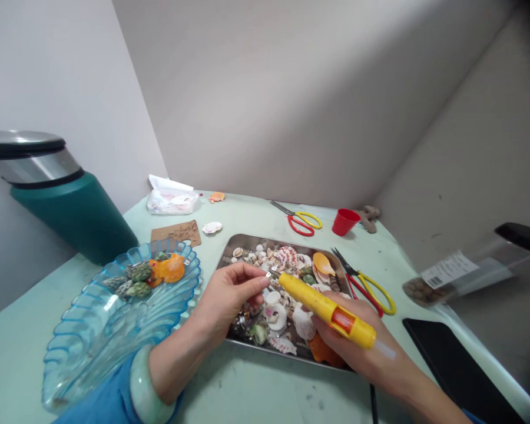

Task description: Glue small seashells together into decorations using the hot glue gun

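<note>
My right hand (348,330) is wrapped round a yellow hot glue gun (324,306), a translucent glue stick poking out of its back end. The gun's nozzle points left, close to a tiny pale piece (268,274) pinched between the thumb and forefinger of my left hand (232,294); whether nozzle and piece touch I cannot tell. Both hands are above a metal tray (287,355) of mixed seashells, among them an orange scallop shell (324,264), a white shell (304,323) and a green snail shell (258,334).
On the left, a blue plastic dish (159,315) holds green and orange shells beside a teal bottle (75,212). Two pairs of scissors (298,217), a red cup (345,222), a tissue pack (173,199), a brown card (176,233) and a black phone-like slab (454,365) surround the tray.
</note>
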Demonstrator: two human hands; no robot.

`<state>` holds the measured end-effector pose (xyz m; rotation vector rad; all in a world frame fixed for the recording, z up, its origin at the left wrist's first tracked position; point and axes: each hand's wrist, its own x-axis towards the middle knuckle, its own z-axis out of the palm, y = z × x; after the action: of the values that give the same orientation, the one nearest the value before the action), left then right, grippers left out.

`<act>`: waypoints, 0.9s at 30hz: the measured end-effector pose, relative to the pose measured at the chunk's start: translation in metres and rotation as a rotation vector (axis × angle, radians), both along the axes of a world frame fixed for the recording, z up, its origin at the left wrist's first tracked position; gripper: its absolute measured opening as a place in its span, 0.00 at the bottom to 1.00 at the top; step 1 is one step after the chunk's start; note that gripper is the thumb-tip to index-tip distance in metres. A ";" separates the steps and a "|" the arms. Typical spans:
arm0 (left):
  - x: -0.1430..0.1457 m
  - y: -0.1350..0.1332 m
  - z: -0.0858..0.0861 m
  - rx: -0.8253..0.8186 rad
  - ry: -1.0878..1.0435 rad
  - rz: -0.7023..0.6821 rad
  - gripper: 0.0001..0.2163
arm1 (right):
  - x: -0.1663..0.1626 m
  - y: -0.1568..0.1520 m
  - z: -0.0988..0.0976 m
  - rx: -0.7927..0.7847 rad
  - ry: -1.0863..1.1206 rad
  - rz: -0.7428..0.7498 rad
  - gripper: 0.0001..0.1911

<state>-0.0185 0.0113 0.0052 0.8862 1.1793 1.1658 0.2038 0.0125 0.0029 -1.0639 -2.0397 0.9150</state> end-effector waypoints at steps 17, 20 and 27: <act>0.000 0.001 -0.002 0.023 -0.028 0.116 0.12 | -0.012 0.008 0.007 0.182 -0.684 -0.184 0.09; 0.000 0.000 -0.002 0.024 -0.021 0.108 0.12 | -0.014 0.011 0.014 0.194 -0.839 -0.235 0.07; -0.001 0.000 -0.002 0.031 0.003 0.079 0.11 | 0.002 0.007 0.026 0.160 -0.791 -0.251 0.16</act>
<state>-0.0199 0.0110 0.0032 0.8711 1.2110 1.2496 0.2061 0.0200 0.0291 -1.7237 -2.4416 0.1877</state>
